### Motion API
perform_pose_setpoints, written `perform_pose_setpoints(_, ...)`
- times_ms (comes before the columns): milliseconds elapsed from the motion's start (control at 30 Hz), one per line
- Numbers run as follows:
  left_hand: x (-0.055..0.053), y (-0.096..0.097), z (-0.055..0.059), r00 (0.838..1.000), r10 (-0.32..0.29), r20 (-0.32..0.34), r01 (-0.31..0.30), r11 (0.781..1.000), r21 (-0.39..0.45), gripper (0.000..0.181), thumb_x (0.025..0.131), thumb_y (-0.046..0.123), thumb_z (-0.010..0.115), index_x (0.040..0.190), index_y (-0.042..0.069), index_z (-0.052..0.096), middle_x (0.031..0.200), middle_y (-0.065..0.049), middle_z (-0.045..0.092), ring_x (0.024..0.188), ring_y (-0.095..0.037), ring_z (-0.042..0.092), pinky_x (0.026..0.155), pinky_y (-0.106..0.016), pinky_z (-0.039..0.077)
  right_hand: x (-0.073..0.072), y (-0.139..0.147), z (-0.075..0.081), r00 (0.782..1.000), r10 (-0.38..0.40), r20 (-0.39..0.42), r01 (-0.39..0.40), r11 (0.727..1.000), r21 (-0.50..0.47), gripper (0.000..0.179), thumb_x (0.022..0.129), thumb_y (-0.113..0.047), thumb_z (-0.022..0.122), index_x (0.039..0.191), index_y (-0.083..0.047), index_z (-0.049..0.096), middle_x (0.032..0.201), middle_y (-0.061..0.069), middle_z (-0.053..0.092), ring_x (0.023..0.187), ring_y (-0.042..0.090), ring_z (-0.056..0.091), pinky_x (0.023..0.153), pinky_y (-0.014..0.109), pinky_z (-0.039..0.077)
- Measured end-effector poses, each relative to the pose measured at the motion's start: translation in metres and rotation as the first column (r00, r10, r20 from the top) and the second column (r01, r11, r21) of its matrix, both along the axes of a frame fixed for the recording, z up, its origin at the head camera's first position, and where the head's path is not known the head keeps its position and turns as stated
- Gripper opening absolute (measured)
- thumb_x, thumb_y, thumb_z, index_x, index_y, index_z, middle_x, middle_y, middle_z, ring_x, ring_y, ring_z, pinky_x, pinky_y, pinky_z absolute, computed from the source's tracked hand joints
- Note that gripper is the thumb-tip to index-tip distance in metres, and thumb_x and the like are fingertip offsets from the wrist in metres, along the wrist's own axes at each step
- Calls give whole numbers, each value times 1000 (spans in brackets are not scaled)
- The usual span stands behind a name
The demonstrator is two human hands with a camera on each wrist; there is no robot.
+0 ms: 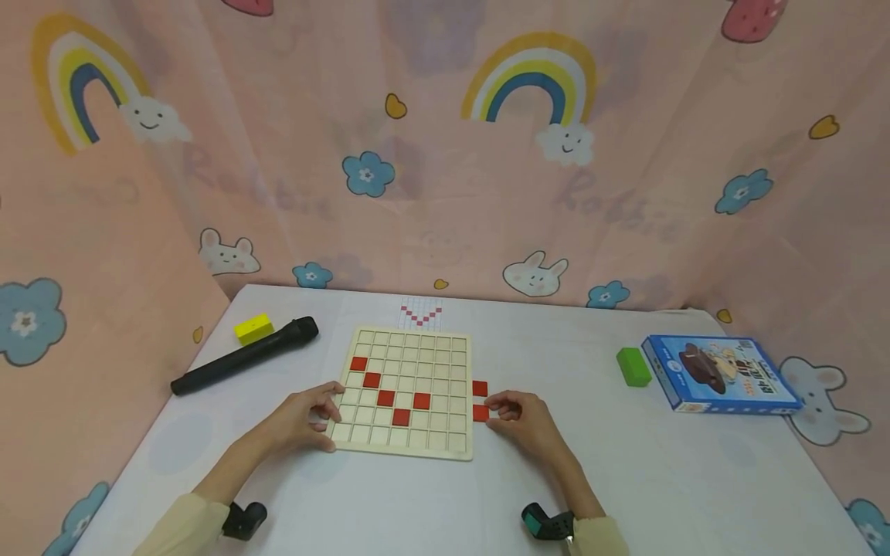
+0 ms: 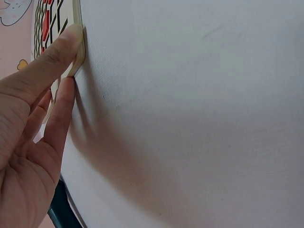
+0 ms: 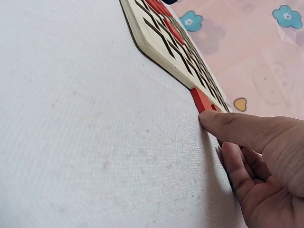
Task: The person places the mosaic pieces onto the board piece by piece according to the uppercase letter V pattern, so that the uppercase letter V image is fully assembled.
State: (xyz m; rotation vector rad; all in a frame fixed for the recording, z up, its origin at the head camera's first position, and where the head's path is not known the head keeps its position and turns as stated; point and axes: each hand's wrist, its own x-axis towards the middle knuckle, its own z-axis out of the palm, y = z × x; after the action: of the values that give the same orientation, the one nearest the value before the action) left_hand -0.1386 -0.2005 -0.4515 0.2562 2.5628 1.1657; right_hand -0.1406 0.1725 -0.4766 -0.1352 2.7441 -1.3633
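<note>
A pale wooden grid board lies on the table, with several red square tiles in its cells. My left hand grips the board's near left corner; in the left wrist view the thumb lies on top, with fingers along the edge. Two more red tiles lie against the board's right side, one farther and one nearer. My right hand pinches the nearer tile. In the right wrist view, the thumb touches this tile's end; the other fingertips are partly hidden behind.
Behind the board lies a paper pattern of red squares in a V. On the left are a black microphone and a yellow block. A green block and a blue box lie on the right.
</note>
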Motion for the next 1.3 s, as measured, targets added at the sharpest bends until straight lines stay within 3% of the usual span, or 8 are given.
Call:
perform_pose_setpoints(367, -1, -1, -2, 1000, -10, -9, 10, 1000, 7, 34, 60, 2, 88, 83, 9, 64, 142, -14, 45, 113, -26, 51, 76, -20, 53, 3, 1, -1, 1000, -15, -2, 15, 1000, -20, 24, 76, -1, 78, 98, -6, 69, 89, 2, 63, 79, 14, 58, 74, 25, 53)
perform_pose_setpoints(767, -1, -3, -3, 999, -24, -23, 24, 1000, 11, 34, 60, 0, 87, 84, 8, 65, 142, -15, 45, 112, -27, 52, 76, -19, 53, -2, 18, -2, 997, 45, 58, -30, 968, -251, 27, 82, -3, 74, 108, 0, 67, 97, 10, 68, 87, 18, 65, 78, 17, 49)
perform_pose_setpoints(933, -1, -3, -2, 1000, -24, -21, 24, 1000, 16, 34, 60, 0, 87, 83, 8, 64, 142, -15, 45, 113, -27, 52, 75, -19, 53, -5, 20, -4, 994, 3, 110, 28, 958, -286, 31, 81, -9, 76, 110, -2, 67, 100, 9, 68, 87, 16, 65, 79, 17, 49)
perform_pose_setpoints(1200, 0, -1, -2, 999, -28, -15, 28, 1000, 9, 35, 61, -1, 87, 88, 7, 66, 141, -15, 45, 108, -24, 52, 75, -20, 53, -8, 18, -8, 984, -105, 146, 142, 952, -272, 30, 82, -11, 76, 110, -5, 69, 106, 7, 68, 93, 18, 65, 88, 28, 51)
perform_pose_setpoints(1300, 0, -2, -2, 999, -31, -14, 31, 1000, 3, 34, 62, -1, 87, 87, 8, 66, 142, -15, 45, 109, -24, 52, 75, -21, 53, -9, 17, -7, 983, -108, 150, 147, 949, -278, 29, 82, -10, 76, 110, -3, 70, 106, 9, 69, 95, 20, 64, 89, 31, 51)
